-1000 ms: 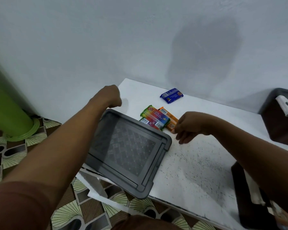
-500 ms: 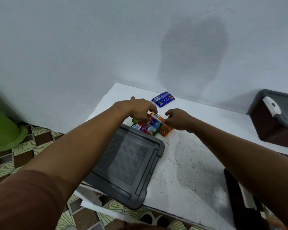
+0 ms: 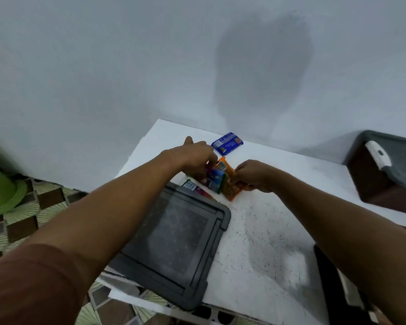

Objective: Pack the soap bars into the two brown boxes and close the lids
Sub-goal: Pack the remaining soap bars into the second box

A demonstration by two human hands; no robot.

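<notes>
Several wrapped soap bars lie in a cluster at the middle of the white table (image 3: 279, 242). My left hand (image 3: 197, 158) is closed over a multicoloured soap bar (image 3: 215, 179) and lifts it on edge. My right hand (image 3: 253, 175) grips an orange soap bar (image 3: 231, 191) beside it. A green-wrapped soap bar (image 3: 192, 186) stays flat by the lid's far edge. A blue soap bar (image 3: 227, 144) lies apart near the wall. One brown box (image 3: 380, 184) with a grey rim stands at the right.
A dark grey lid (image 3: 174, 242) lies flat on the table's left front corner, overhanging the edge. A dark object (image 3: 331, 282) sits at the table's right front. A green cone-shaped thing (image 3: 0, 184) stands on the patterned floor at the left. The white wall is close behind.
My left hand left the lid's far corner and came onto the soap cluster. My right hand closed on the orange bar. Both bars are now tilted up off the table.
</notes>
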